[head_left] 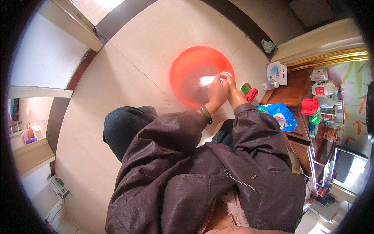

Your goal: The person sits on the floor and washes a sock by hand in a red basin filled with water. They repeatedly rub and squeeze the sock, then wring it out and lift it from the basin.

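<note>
An orange-red plastic basin (180, 64) stands on the floor in front of me, with cloudy water showing inside it. My left hand (218, 93) and my right hand (233, 86) meet over its right side, fingers closed together. Between them is a wet white cloth (225, 74), bunched up, only a little of it showing past the fingers. A bright white patch lies by the left fingers; whether it is cloth or glare on the water is unclear. A bracelet (206, 115) circles my left wrist.
Right of the basin are a green-and-yellow box (245, 88), a red cloth (252, 95), a clear bottle (270, 85) and a blue bag (281, 116). A wooden cabinet (296, 84) holding bottles and another red cloth (310, 106) stands farther right. Pale tiles (136, 54) cover the floor.
</note>
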{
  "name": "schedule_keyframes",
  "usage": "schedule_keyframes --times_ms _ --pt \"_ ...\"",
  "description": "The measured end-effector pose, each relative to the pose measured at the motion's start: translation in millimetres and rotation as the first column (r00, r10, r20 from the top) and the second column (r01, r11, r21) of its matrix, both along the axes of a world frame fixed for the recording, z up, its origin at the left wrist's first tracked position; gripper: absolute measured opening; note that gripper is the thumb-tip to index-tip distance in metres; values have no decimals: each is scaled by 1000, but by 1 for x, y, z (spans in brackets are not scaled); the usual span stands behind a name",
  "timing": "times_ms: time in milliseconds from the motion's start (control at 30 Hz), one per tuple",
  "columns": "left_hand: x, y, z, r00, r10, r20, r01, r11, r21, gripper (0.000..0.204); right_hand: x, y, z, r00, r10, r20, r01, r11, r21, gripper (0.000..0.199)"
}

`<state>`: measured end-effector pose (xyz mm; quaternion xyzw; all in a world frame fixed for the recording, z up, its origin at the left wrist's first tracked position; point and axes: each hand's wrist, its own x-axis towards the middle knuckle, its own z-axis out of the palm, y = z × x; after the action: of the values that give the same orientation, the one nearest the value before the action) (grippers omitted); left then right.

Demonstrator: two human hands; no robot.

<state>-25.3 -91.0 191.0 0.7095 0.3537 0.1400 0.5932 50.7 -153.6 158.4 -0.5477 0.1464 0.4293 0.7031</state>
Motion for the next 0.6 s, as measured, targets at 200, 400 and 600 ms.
schedule_keyframes --times_ms 200,400,600 --pt "-16 8 -98 918 373 133 -235 782 -578 41 6 -6 1 990 132 57 -136 987 87 28" --pt "-18 89 -155 987 54 149 74 670 -739 64 15 -19 46 947 321 10 -320 938 135 33" --pt "17 87 -100 931 -198 307 111 954 278 55 18 -19 75 919 391 -60 -374 908 187 38"
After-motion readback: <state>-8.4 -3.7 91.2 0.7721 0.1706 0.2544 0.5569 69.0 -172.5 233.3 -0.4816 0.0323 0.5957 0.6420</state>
